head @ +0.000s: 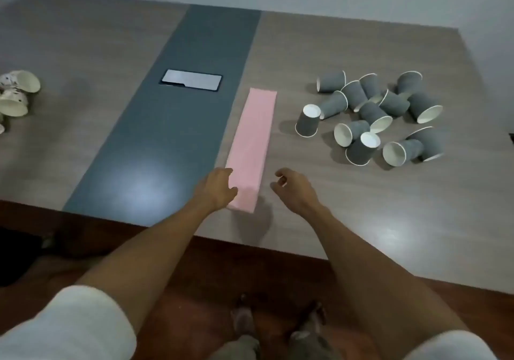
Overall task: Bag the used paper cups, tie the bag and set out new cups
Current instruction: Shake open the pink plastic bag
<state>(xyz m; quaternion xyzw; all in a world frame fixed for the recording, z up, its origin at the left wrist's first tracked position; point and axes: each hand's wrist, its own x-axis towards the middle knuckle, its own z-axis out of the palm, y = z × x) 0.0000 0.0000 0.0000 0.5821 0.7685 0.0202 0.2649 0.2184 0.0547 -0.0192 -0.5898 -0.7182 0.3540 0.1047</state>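
Note:
A folded pink bag (251,148) lies flat as a long strip on the table, running away from me. My left hand (218,188) touches its near left corner with fingers resting at the edge. My right hand (292,186) hovers just right of the bag's near end, fingers loosely curled and holding nothing. Several grey paper cups (372,115) lie scattered on the right, some on their sides, some upside down. A few white patterned cups (16,92) lie at the far left edge.
A dark phone (191,80) lies on the blue-grey stripe (178,126) running down the wooden table (83,103). The table's near edge (306,254) is just below my hands; my feet stand on the reddish floor beneath.

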